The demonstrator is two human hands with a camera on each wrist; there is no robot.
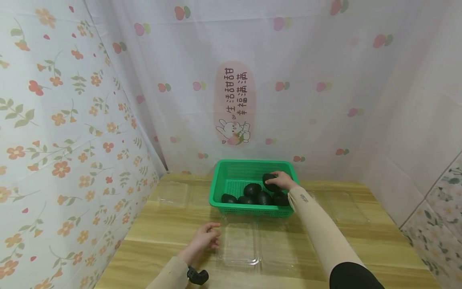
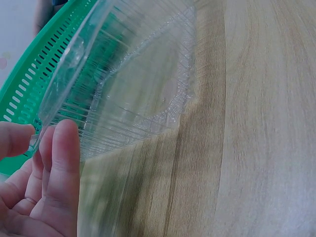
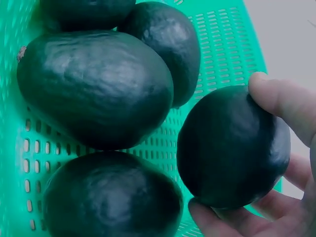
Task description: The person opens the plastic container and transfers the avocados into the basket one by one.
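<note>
My right hand [image 1: 283,180] grips a dark avocado [image 3: 229,153] over the right side of the green plastic basket [image 1: 252,162]. In the right wrist view the thumb lies on top of the fruit and the fingers curl beneath it. Several more avocados [image 3: 98,89] lie in the basket, mostly along its near side. In front of the basket an open clear plastic clamshell box [image 1: 240,241] sits on the table. My left hand [image 1: 205,237] is at the box's left side, pinching its edge between thumb and fingers [image 2: 64,148], as the left wrist view shows.
Another clear plastic box [image 1: 174,193] lies on the wooden table [image 1: 144,228] at the back left. More clear plastic packaging [image 1: 348,206] is at the right. Printed curtains [image 1: 306,100] hang behind the table and along both sides.
</note>
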